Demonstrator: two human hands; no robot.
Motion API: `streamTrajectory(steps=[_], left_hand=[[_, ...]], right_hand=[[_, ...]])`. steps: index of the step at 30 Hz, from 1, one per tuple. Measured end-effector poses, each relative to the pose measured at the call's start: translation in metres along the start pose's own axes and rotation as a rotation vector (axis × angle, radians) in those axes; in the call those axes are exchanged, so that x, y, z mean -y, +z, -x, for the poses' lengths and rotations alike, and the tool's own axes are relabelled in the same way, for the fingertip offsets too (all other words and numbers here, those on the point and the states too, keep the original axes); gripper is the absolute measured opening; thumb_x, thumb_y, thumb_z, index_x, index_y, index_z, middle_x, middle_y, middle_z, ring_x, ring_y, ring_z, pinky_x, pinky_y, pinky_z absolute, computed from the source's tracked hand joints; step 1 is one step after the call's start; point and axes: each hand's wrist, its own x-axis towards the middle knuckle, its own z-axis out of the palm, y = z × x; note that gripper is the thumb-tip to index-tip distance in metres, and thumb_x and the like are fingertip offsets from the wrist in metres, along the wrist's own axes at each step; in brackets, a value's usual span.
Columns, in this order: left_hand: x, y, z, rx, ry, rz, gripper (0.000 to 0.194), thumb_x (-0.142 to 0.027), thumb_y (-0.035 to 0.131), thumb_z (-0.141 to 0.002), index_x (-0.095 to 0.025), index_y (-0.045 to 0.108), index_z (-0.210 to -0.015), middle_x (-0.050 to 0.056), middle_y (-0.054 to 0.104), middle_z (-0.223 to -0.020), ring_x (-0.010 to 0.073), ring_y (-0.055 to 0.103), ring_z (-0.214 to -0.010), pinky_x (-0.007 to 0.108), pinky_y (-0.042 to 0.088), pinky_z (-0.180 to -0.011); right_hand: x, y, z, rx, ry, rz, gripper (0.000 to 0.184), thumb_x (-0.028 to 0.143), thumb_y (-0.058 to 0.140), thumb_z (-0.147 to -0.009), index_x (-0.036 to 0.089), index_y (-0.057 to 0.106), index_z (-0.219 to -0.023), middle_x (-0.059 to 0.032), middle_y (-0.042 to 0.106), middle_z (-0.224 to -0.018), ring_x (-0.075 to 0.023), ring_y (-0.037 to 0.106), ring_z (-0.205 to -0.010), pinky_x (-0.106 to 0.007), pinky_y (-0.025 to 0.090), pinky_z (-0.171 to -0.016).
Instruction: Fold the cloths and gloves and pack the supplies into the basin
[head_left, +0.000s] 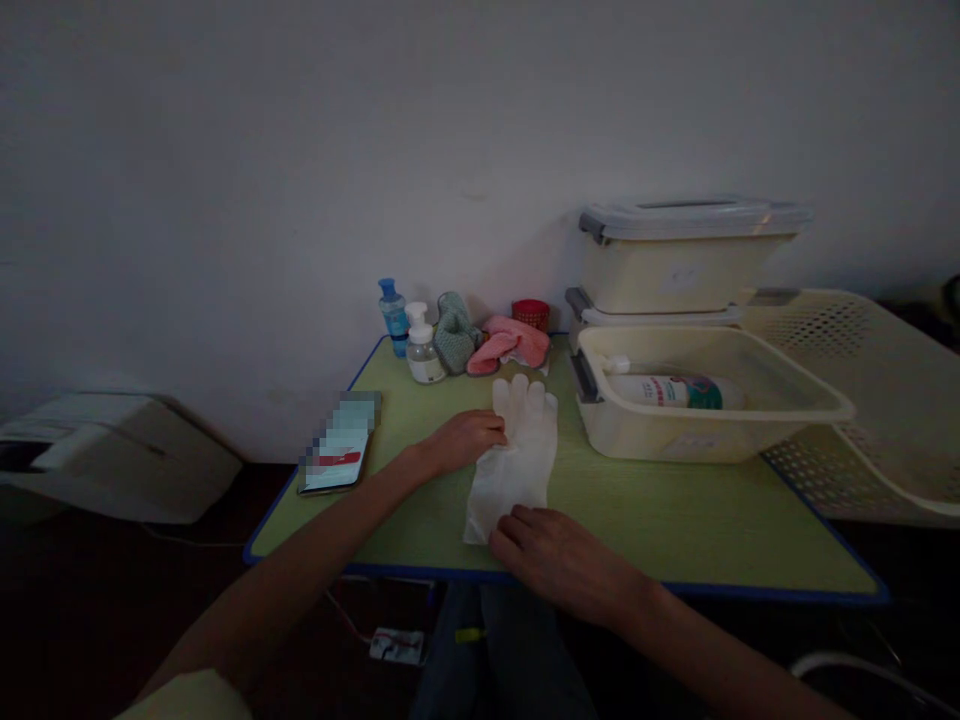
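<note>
A thin white disposable glove lies flat on the green table, its fingers pointing toward the wall. At the glove's left edge, near its thumb, my left hand has its fingers bent together on the material. My right hand is at the cuff end, close to the table's front edge, with curled fingers gripping the lower right of the cuff. The fingertips of both hands are partly hidden.
On the green table, a phone lies left. Along the back are a blue bottle, a pump bottle, a green cloth, a pink cloth and a red basket. An open cream bin holds a white bottle; a lidded bin stands behind.
</note>
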Motion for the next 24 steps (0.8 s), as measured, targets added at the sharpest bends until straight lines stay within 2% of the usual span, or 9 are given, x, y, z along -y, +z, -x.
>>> streamTrajectory(steps=[4,7,9,11,14,24], left_hand=[[-0.005,-0.003,0.003,0.030,0.006,-0.072,0.024,-0.012,0.042,-0.087,-0.013,0.065,-0.088,0.007,0.063,-0.086,0.0174,0.057,-0.084,0.028,0.045,-0.078],[-0.007,-0.004,0.013,0.016,-0.043,0.010,0.026,-0.015,0.039,-0.089,-0.013,0.064,-0.098,0.008,0.064,-0.098,0.0161,0.058,-0.092,0.027,0.044,-0.084],[-0.008,-0.004,0.022,0.011,-0.088,0.091,0.028,-0.019,0.039,-0.090,-0.013,0.060,-0.108,0.009,0.063,-0.109,0.0158,0.056,-0.100,0.028,0.042,-0.090],[-0.009,-0.004,0.031,0.029,-0.114,0.151,0.032,-0.022,0.040,-0.090,-0.013,0.054,-0.117,0.010,0.058,-0.119,0.0165,0.053,-0.109,0.030,0.039,-0.096],[-0.010,-0.003,0.040,0.054,-0.120,0.199,0.035,-0.024,0.040,-0.090,-0.013,0.050,-0.122,0.011,0.050,-0.130,0.0178,0.046,-0.119,0.034,0.035,-0.100],[-0.017,-0.004,0.045,0.057,-0.100,0.201,0.037,-0.028,0.036,-0.092,-0.015,0.049,-0.123,0.009,0.049,-0.132,0.0191,0.046,-0.118,0.037,0.033,-0.100]], right_hand=[[0.001,-0.003,0.002,0.000,-0.064,0.071,0.009,0.018,0.046,-0.088,0.018,0.053,-0.094,-0.0038,0.060,-0.077,-0.0184,0.058,-0.071,-0.028,0.043,-0.056],[-0.001,0.004,0.005,-0.050,-0.102,0.082,0.010,0.018,0.050,-0.086,0.021,0.054,-0.095,-0.0032,0.060,-0.082,-0.0173,0.056,-0.074,-0.028,0.044,-0.058],[-0.003,0.010,0.006,-0.079,-0.102,0.083,0.006,0.017,0.051,-0.085,0.019,0.057,-0.087,-0.0038,0.060,-0.084,-0.0170,0.055,-0.078,-0.028,0.044,-0.061],[-0.004,0.015,0.006,-0.109,-0.084,0.087,0.008,0.016,0.052,-0.084,0.016,0.058,-0.080,-0.0048,0.060,-0.087,-0.0171,0.054,-0.079,-0.029,0.044,-0.063],[-0.006,0.017,0.005,-0.169,-0.071,0.090,0.008,0.016,0.052,-0.084,0.014,0.060,-0.084,-0.0056,0.062,-0.093,-0.0178,0.053,-0.080,-0.029,0.045,-0.063],[-0.005,0.002,0.006,-0.290,-0.086,0.088,0.011,0.017,0.050,-0.085,0.014,0.061,-0.085,-0.0035,0.064,-0.091,-0.0166,0.053,-0.076,-0.029,0.042,-0.059]])
